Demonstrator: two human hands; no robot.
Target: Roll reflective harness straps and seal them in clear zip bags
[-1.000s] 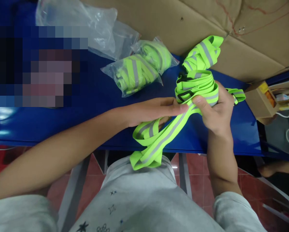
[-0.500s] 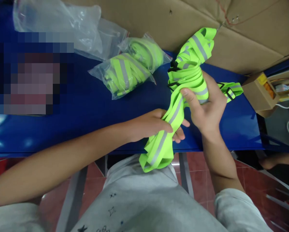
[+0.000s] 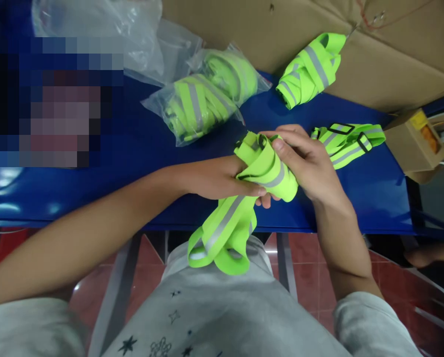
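A bundle of neon yellow-green strap [image 3: 277,181] with a grey reflective stripe is between my hands, partly folded over itself. My left hand [image 3: 231,181] grips its lower left part, thumb on top, and looped ends hang below toward my shirt. The fingers of my right hand [image 3: 307,158] wrap round the upper right side of the bundle. Behind, a rolled neon strap [image 3: 311,69] lies by the cardboard. Right of my right hand, another strap with black buckles [image 3: 352,144] rests on the blue table [image 3: 133,148].
Two clear bags with rolled straps [image 3: 197,106] lie at the back, beside empty plastic bags [image 3: 133,39]. A small cardboard box [image 3: 411,144] stands at the right edge. A person's arm [image 3: 433,254] shows at the far right.
The held bundle has moved down and left, away from the rolled strap behind, and its upper part is now folded over toward me. My right hand has come closer to my left hand.
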